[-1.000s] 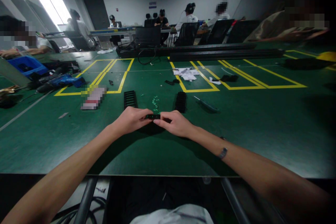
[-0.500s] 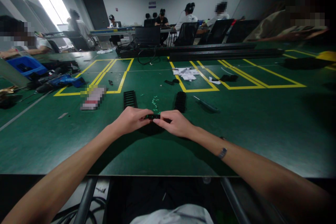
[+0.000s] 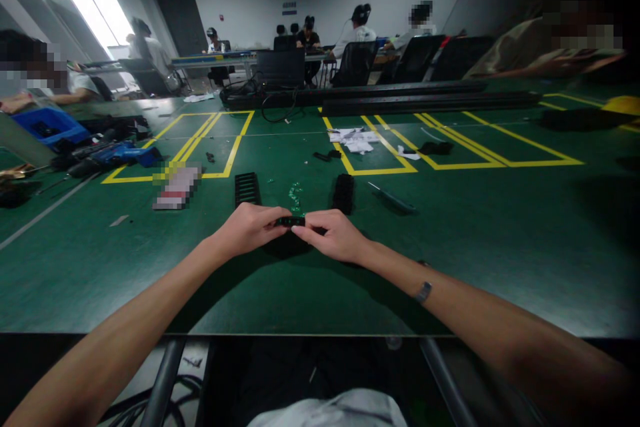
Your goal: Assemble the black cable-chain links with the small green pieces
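Between both hands is a small black strip-like part (image 3: 291, 221) with green spots along it, held just above the green table. My left hand (image 3: 251, 225) pinches its left end between thumb and fingers. Its right end is gripped by my right hand (image 3: 335, 232), whose fingers partly cover it. Just beyond lies a scatter of small shiny green pieces (image 3: 295, 197). A slotted black rack-like part (image 3: 247, 188) rests past my left hand, and a similar dark ribbed part (image 3: 343, 193) sits past my right hand.
A screwdriver (image 3: 393, 199) lies to the right. Farther back are crumpled white papers (image 3: 356, 140) and long black rails (image 3: 425, 104). On the left stand a blue bin (image 3: 47, 127) and a blue power tool (image 3: 113, 157). Several people sit around the room.
Both hands keep their hold on the black part in nearly the same place. The view has shifted very slightly.
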`<action>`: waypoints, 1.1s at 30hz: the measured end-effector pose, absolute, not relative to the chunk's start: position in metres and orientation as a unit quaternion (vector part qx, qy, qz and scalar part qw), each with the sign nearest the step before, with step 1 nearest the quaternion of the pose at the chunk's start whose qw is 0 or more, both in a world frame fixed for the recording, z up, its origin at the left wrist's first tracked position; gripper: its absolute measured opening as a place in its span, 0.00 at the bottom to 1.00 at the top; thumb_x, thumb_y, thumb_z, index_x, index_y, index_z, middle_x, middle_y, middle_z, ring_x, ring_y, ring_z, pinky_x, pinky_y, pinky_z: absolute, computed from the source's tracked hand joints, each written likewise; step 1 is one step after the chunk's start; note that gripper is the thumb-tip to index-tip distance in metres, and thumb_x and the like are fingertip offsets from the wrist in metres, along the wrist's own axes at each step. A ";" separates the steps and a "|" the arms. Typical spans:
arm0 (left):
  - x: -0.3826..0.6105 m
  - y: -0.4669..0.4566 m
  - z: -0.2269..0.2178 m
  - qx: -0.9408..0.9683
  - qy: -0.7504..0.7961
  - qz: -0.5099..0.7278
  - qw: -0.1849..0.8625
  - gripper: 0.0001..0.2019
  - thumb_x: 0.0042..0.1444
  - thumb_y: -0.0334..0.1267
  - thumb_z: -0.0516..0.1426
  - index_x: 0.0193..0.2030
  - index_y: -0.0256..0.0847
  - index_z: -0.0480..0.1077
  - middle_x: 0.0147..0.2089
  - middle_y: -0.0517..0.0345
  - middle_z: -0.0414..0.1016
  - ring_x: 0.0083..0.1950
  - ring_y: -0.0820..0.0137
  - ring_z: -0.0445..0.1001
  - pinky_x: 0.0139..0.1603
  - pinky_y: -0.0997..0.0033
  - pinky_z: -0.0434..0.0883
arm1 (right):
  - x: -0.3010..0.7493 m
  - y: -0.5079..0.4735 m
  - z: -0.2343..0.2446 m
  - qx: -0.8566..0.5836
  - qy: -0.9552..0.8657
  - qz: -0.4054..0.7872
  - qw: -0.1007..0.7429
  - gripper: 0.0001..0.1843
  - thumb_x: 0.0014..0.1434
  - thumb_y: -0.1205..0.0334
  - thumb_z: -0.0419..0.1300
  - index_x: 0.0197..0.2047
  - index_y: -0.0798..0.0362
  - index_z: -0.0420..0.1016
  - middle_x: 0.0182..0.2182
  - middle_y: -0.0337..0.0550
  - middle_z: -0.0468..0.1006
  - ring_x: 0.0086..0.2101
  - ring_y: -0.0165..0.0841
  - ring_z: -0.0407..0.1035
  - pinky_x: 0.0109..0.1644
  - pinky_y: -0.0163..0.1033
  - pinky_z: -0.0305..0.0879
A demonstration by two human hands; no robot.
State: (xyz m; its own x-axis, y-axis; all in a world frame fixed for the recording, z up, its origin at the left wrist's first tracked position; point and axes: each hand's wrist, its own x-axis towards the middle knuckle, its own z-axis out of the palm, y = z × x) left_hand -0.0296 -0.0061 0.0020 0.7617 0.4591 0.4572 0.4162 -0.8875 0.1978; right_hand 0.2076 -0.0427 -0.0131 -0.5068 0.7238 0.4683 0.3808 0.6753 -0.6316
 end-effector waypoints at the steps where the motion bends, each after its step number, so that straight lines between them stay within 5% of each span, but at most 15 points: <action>1: -0.030 -0.006 0.002 0.937 0.233 0.256 0.043 0.13 0.64 0.38 0.57 0.53 0.37 0.72 0.29 0.60 0.73 0.27 0.77 0.71 0.29 0.78 0.62 | 0.208 -0.043 -0.013 -0.332 -0.835 0.235 0.370 0.25 0.69 0.53 0.56 0.22 0.54 0.62 0.21 0.36 0.64 0.24 0.27 0.58 0.31 0.36 0.52; 10: -0.029 -0.006 0.002 0.931 0.239 0.271 0.037 0.13 0.65 0.40 0.56 0.52 0.38 0.72 0.28 0.61 0.73 0.26 0.77 0.70 0.28 0.79 0.62 | 0.208 -0.042 -0.016 -0.337 -0.828 0.263 0.363 0.26 0.68 0.53 0.57 0.20 0.54 0.62 0.20 0.36 0.66 0.24 0.27 0.60 0.31 0.35 0.53; 20: -0.028 -0.008 0.005 0.928 0.229 0.291 0.024 0.13 0.66 0.41 0.55 0.52 0.36 0.72 0.28 0.60 0.74 0.25 0.78 0.70 0.27 0.79 0.62 | 0.209 -0.042 -0.017 -0.376 -0.766 0.425 0.302 0.27 0.66 0.43 0.57 0.26 0.57 0.77 0.18 0.38 0.71 0.19 0.27 0.64 0.24 0.32 0.57; 33: -0.029 -0.008 0.003 0.929 0.219 0.297 0.009 0.13 0.65 0.39 0.56 0.52 0.36 0.72 0.30 0.58 0.76 0.26 0.77 0.72 0.28 0.78 0.64 | 0.207 -0.041 -0.010 -0.355 -0.734 0.484 0.317 0.25 0.64 0.42 0.59 0.31 0.57 0.76 0.21 0.38 0.73 0.20 0.27 0.65 0.26 0.32 0.59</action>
